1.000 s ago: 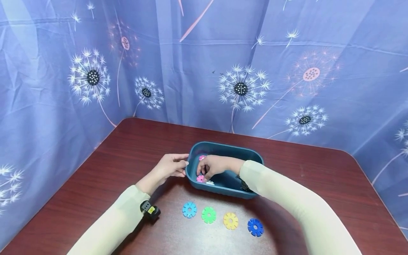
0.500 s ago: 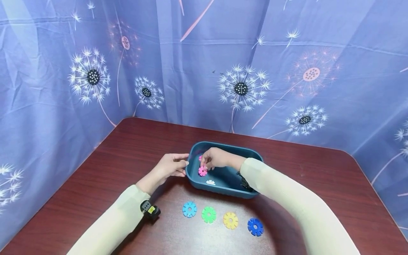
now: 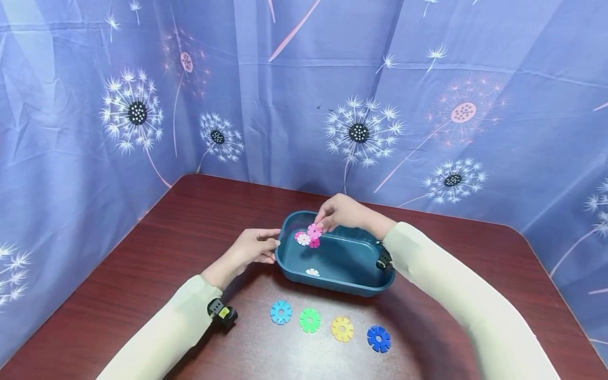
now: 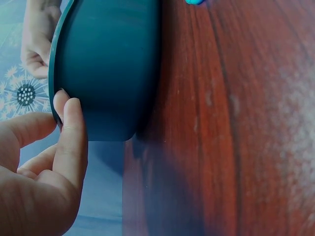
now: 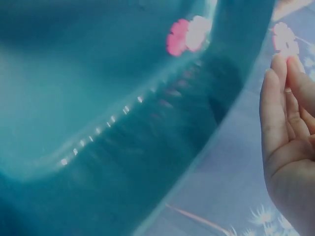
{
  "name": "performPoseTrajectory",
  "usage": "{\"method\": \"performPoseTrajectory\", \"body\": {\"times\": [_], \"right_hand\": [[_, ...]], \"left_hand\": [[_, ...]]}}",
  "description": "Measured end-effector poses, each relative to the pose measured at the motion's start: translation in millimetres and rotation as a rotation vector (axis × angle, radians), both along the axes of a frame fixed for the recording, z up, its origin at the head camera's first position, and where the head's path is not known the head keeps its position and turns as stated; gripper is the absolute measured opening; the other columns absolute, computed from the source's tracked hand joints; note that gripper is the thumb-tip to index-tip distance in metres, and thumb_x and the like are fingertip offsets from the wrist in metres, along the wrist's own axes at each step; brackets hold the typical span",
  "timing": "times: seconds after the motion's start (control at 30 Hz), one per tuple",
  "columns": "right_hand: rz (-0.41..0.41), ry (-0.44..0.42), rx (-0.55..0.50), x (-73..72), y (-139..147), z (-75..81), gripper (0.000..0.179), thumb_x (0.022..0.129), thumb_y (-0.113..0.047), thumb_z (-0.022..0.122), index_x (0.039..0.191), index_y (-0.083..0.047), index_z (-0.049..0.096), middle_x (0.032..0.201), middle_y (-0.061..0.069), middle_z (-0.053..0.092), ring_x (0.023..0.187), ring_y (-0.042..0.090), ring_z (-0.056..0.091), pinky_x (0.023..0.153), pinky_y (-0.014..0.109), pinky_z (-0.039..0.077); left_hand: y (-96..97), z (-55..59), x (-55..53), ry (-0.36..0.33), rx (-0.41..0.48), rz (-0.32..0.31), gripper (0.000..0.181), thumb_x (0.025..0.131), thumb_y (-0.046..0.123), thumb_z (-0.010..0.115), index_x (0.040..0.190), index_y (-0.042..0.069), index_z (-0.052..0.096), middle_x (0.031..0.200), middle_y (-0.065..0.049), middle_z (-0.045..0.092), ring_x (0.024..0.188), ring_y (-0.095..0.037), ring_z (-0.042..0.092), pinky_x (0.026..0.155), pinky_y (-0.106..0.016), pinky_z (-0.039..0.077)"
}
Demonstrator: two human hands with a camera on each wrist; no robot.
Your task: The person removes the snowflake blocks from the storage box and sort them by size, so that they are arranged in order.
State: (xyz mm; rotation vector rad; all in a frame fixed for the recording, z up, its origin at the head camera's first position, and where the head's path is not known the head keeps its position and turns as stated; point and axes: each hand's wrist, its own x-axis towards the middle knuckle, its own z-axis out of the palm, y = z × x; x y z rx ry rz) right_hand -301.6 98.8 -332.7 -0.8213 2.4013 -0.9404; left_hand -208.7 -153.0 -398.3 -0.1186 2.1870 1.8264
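Note:
My right hand (image 3: 344,211) pinches a pink notched plastic disc (image 3: 314,231) between thumb and fingertips, held up over the far left part of a dark teal plastic tub (image 3: 332,285). In the right wrist view the same pink disc (image 5: 285,42) sticks up from the fingertips and looks pale in the glare. My left hand (image 3: 247,248) grips the tub's left end; in the left wrist view its fingers (image 4: 71,132) lie at the rim and outer wall. Inside the tub are a white disc (image 3: 303,239), a deep pink disc (image 3: 314,243) and another white disc (image 3: 312,272) near the front wall.
In front of the tub a row of notched discs lies on the brown wooden table (image 3: 157,253): light blue (image 3: 281,312), green (image 3: 310,320), yellow (image 3: 342,329) and dark blue (image 3: 379,339). A blue dandelion-print curtain (image 3: 285,105) hangs behind the table.
My right hand has risen from the tub's floor with the pink disc and moved back and right. White and deep pink discs it covered now show. The left hand keeps its place on the tub.

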Motion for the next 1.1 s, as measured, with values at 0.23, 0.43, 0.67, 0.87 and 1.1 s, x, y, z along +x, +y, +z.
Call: {"method": "performPoseTrajectory", "body": {"times": [0.23, 0.43, 0.67, 0.87, 1.1], "right_hand": [[-0.052, 0.027, -0.008, 10.9, 14.1, 25.5, 0.015, 0.093, -0.009, 0.073, 0.102, 0.002, 0.079, 0.089, 0.014, 0.079, 0.084, 0.025, 0.077, 0.081, 0.035, 0.067], [-0.054, 0.043, -0.042, 27.2, 30.3, 39.9, 0.016, 0.094, -0.011, 0.073, 0.103, 0.0, 0.079, 0.091, 0.012, 0.079, 0.082, 0.019, 0.076, 0.084, 0.039, 0.066], [-0.111, 0.03, -0.063, 54.4, 58.3, 45.5, 0.018, 0.093, -0.013, 0.073, 0.103, 0.002, 0.077, 0.091, 0.011, 0.079, 0.079, 0.01, 0.073, 0.081, 0.033, 0.066], [-0.185, -0.02, -0.138, 80.5, 96.2, 36.7, 0.02, 0.093, -0.014, 0.074, 0.104, 0.004, 0.076, 0.091, 0.006, 0.079, 0.082, 0.009, 0.075, 0.081, 0.024, 0.064], [-0.231, -0.062, -0.209, 107.0, 131.1, 18.9, 0.024, 0.093, -0.011, 0.074, 0.105, 0.009, 0.073, 0.088, -0.006, 0.077, 0.083, 0.009, 0.075, 0.08, 0.031, 0.066]], "left_hand": [[-0.1, -0.3, 0.5, -0.005, -0.011, 0.0, 0.048, 0.098, 0.005, 0.062, 0.145, -0.004, 0.054, 0.067, -0.001, 0.066, 0.057, -0.006, 0.064, 0.063, -0.021, 0.063], [-1.0, 0.4, 0.1, 0.005, -0.018, 0.001, 0.048, 0.098, 0.005, 0.062, 0.145, -0.004, 0.053, 0.068, -0.001, 0.067, 0.057, -0.005, 0.064, 0.063, -0.021, 0.064], [0.6, 0.1, -0.2, 0.001, -0.014, -0.002, 0.049, 0.098, 0.005, 0.062, 0.145, -0.005, 0.053, 0.067, 0.0, 0.066, 0.056, -0.006, 0.064, 0.063, -0.021, 0.063], [1.5, -1.3, -1.2, 0.006, -0.009, -0.008, 0.049, 0.098, 0.005, 0.061, 0.146, -0.005, 0.052, 0.068, 0.0, 0.067, 0.056, -0.005, 0.064, 0.063, -0.021, 0.063], [0.6, -2.5, -1.6, 0.005, -0.016, -0.008, 0.049, 0.098, 0.006, 0.062, 0.146, -0.004, 0.053, 0.069, 0.0, 0.067, 0.058, -0.006, 0.064, 0.064, -0.021, 0.064]]}}
